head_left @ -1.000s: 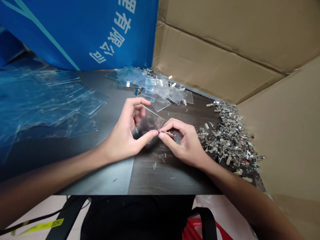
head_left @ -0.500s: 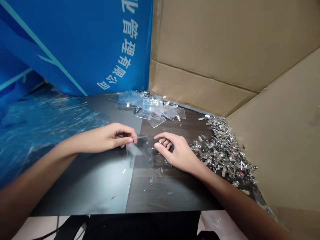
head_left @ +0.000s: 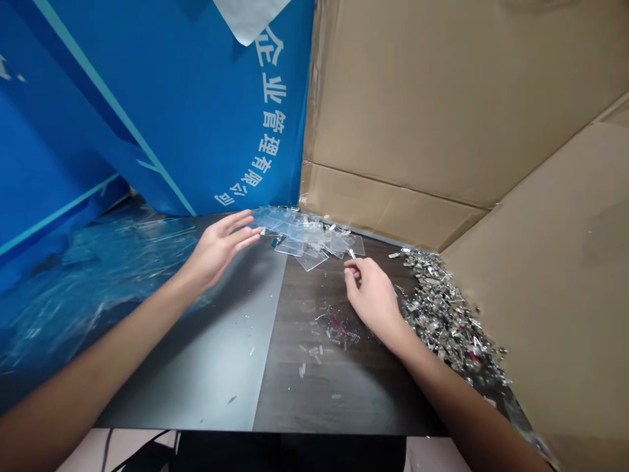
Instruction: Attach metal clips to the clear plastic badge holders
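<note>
My left hand [head_left: 221, 246] is stretched out with fingers apart, holding nothing. Its fingertips are beside the near-left edge of a loose heap of clear plastic card sleeves [head_left: 314, 257]. My right hand [head_left: 373, 292] hovers over the dark part of the table, thumb and fingers drawn together in a pinch. Whatever may be between those fingers is too small or hidden to make out. Just beyond its fingertips a small metal clip [head_left: 352, 254] lies at the heap's edge. To its right spreads a big pile of shiny metal clips [head_left: 442, 308].
Crumpled clear film [head_left: 122, 262] covers the table's left side. Small clear plastic strips [head_left: 339, 333] lie scattered mid-table, with a red bit among them. A blue printed panel [head_left: 196, 98] and cardboard walls [head_left: 403, 118] close off the back and right.
My left hand has let go of a clear card sleeve and moved left and away from me, fingers spreading. My right hand has shifted right. The head view has tilted up.
</note>
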Motion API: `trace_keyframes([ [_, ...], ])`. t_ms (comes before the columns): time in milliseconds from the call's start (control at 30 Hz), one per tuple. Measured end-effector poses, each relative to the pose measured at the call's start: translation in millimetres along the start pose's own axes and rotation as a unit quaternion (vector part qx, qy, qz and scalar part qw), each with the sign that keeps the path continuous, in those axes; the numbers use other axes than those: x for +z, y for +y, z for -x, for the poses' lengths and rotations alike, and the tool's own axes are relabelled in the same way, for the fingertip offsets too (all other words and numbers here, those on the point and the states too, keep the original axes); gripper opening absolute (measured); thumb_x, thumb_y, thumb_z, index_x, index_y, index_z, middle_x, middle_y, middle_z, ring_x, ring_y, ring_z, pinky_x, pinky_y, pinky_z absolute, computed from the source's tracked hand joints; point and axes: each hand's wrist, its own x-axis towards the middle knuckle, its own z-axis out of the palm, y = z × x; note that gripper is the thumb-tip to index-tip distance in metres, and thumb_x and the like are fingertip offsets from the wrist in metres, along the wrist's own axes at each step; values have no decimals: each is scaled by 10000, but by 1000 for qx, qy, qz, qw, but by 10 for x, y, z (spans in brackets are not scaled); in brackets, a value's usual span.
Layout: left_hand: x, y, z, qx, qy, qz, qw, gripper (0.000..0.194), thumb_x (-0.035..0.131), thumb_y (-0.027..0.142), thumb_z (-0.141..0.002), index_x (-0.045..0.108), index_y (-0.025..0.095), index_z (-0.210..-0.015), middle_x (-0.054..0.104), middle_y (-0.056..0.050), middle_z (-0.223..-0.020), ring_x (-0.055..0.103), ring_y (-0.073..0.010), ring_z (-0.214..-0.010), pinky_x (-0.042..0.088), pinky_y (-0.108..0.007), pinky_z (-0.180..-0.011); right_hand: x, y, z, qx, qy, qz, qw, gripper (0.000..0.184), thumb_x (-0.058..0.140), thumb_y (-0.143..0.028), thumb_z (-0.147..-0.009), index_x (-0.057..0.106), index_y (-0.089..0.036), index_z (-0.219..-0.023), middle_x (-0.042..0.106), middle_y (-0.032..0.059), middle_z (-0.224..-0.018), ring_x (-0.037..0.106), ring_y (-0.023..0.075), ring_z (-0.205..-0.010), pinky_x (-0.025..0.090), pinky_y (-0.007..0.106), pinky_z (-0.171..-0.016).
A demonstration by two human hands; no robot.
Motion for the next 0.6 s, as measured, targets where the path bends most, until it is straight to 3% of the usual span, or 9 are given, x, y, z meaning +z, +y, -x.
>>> trace_keyframes([
  [67,-179,-17,-79,29,-36,-216,975,529,780,455,-905,748,162,-1344,721,-200,-1458,717,-429,-1328,551,-589,-1208,-94,-20,-7,32,-26,174,984,301,535,-242,-1105,763,-147,-1277,738,220,-1325,703,373,-1251,565,452,-1013],
  [167,-534,-77,-224,82,-54,-458,884,576,764,592,-843,792,181,-1245,710,-237,-1417,626,-539,-1404,463,-673,-1230,-219,-47,-21,100,-94,305,942,363,559,-319,-1136,721,-90,-1366,648,298,-1457,653,457,-1352,587,506,-991],
  [267,-878,-132,-340,-7,-69,-583,810,667,853,694,-693,826,210,-1151,697,-311,-1307,566,-665,-1394,459,-757,-1118,-288,-54,-31,114,-156,314,930,366,547,-315,-1155,692,-83,-1397,678,285,-1415,703,431,-1319,602,466,-950],
  [333,-1021,-147,-376,-47,-109,-613,781,664,847,725,-672,837,224,-1108,704,-317,-1250,619,-646,-1313,502,-702,-1041,-304,-51,-26,104,-173,309,929,326,547,-262,-1153,686,-91,-1393,711,257,-1364,740,395,-1280,595,429,-940],
  [400,-1072,-152,-381,-46,-138,-619,772,652,822,725,-686,841,237,-1117,720,-295,-1222,672,-589,-1237,534,-620,-984,-310,-45,-13,93,-182,308,929,291,549,-199,-1141,691,-89,-1369,723,242,-1334,760,376,-1252,585,408,-928],
  [600,-967,-190,-342,-23,-131,-661,738,774,749,623,-770,743,192,-1413,751,-253,-1245,708,-488,-1201,557,-470,-905,-401,-14,49,54,-225,316,920,243,610,-168,-1115,710,-104,-1327,743,211,-1276,788,350,-1186,555,373,-891],
])
